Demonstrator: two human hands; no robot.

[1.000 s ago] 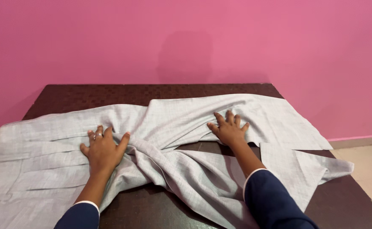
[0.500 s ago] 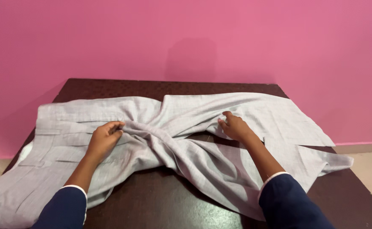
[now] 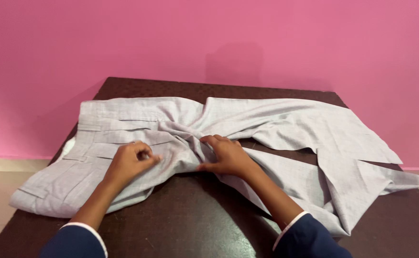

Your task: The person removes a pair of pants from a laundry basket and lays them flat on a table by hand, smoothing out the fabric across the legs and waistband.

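Nearest, two dark navy sleeves with thin white cuffs reach in over the dark brown table [image 3: 190, 229], whose top has a faint woven-looking grain. The left hand [image 3: 129, 162] is curled, its fingertips pinched together on a fold of the light grey trousers [image 3: 276, 129]. The right hand [image 3: 226, 155] lies beside it, fingers bent down and gripping the bunched cloth at the crotch, where the fabric twists into soft ridges. The trousers (a fine, slightly heathered weave) sprawl across most of the tabletop: the waistband end with its flat pleats lies to the left and overhangs the edge, while the legs fan out to the right in broad, creased panels. Beyond stands a smooth, matte pink wall [image 3: 209, 38].
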